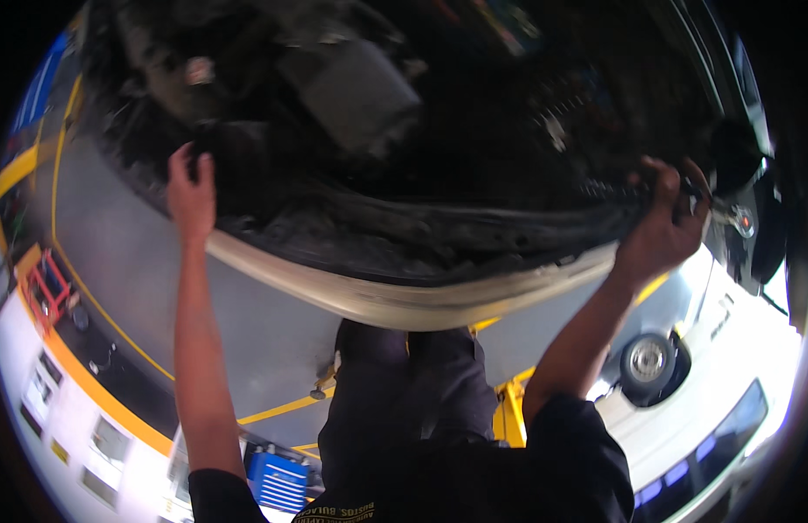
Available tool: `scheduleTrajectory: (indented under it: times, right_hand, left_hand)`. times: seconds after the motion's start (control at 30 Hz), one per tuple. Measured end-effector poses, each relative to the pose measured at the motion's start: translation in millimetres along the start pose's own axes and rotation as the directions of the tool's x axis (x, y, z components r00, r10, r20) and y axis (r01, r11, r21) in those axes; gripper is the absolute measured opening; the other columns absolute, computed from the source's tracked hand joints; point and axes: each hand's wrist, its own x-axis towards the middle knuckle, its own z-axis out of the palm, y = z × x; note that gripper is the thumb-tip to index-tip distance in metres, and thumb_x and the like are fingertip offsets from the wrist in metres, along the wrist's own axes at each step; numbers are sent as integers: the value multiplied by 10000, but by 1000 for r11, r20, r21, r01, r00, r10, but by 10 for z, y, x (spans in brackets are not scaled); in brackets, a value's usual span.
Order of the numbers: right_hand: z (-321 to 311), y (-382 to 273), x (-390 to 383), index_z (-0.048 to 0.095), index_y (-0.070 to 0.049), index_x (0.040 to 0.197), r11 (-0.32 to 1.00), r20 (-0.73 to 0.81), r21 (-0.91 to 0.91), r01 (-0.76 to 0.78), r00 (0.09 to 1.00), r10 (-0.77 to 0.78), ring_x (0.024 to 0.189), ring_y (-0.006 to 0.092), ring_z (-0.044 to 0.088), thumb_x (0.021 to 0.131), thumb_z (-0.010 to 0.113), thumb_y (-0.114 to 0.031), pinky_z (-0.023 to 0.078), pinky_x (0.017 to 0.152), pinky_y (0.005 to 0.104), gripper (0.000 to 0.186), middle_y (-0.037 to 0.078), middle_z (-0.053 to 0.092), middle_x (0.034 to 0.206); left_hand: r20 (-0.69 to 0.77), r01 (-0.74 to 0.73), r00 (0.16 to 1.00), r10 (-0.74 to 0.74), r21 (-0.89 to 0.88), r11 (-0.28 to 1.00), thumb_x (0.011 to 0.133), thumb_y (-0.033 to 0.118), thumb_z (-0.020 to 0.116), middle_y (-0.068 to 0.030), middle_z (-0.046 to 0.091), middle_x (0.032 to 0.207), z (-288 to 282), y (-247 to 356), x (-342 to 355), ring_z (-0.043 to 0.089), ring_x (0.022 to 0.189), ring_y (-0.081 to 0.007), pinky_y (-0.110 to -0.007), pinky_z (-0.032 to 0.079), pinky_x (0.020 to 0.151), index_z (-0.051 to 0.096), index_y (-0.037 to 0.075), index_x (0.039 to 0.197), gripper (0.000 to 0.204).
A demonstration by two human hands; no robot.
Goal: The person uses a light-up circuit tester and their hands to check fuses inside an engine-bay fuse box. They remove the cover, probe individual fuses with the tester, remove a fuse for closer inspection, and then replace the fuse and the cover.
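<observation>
An open car engine bay (334,200) stretches dark and blurred in front of me, with a pale curved bumper (395,301) along its near edge. My left hand (193,192) is raised over the bay's left front corner, thumb and fingers apart, holding nothing I can see. Over the right front corner is my right hand (670,222), its fingers bent around something dark that blur and shadow keep me from making out. A small shiny part with a reddish spot (742,221) shows just right of that hand; whether the hand touches it I cannot tell. A grey boxy cover (356,91) sits deeper in the bay.
My legs (404,383) stand close against the bumper. A white vehicle with a visible wheel (648,362) is at the lower right, beside a yellow metal stand (510,414). A blue drawer cabinet (279,481) and a red frame (44,292) lie toward the left. Yellow lines mark the grey floor.
</observation>
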Motion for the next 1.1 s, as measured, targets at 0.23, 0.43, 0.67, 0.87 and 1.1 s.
scheduleTrajectory:
  times: [0.23,0.43,0.67,0.87,1.1]
  right_hand:
    - [985,-1082,-208,694,-10,1199,993,553,-91,-73,826,111,794,118,709,934,769,-81,550,701,258,284,76,760,882]
    - [1730,-923,-304,663,-2,1213,1000,606,5,-11,796,6,827,167,733,944,764,-122,533,724,309,312,127,754,854]
    - [1319,-1416,-87,659,-14,1264,959,474,277,-55,876,-86,792,124,708,997,721,-163,557,649,257,312,81,740,908]
    - [1967,-1499,-314,647,5,1183,932,508,348,-98,856,-99,782,141,719,990,721,-96,578,697,274,231,92,733,888]
    - [2813,-1415,-872,627,18,1133,892,696,330,-308,718,-9,783,148,722,984,730,-96,563,728,276,214,94,717,851]
  left_hand:
    - [11,63,998,-63,-17,998,1017,411,616,-139,717,1217,-208,-12,-40,672,1157,-349,-449,502,981,603,99,1309,427]
    - [12,87,996,-87,-54,995,1025,380,598,-149,727,1200,-188,156,-54,680,1134,-372,-465,515,941,622,106,1300,389]
    - [-13,33,999,-32,11,999,1017,352,617,-177,723,1180,-230,266,-19,682,1098,-398,-473,529,915,623,90,1276,368]
    - [-10,39,999,-39,2,999,1010,335,612,-164,732,1143,-215,232,-49,696,1048,-389,-474,544,886,613,94,1232,328]
    - [-97,-37,995,34,-31,999,969,294,643,-162,735,1029,-181,256,-4,706,930,-388,-494,561,784,631,100,1160,273]
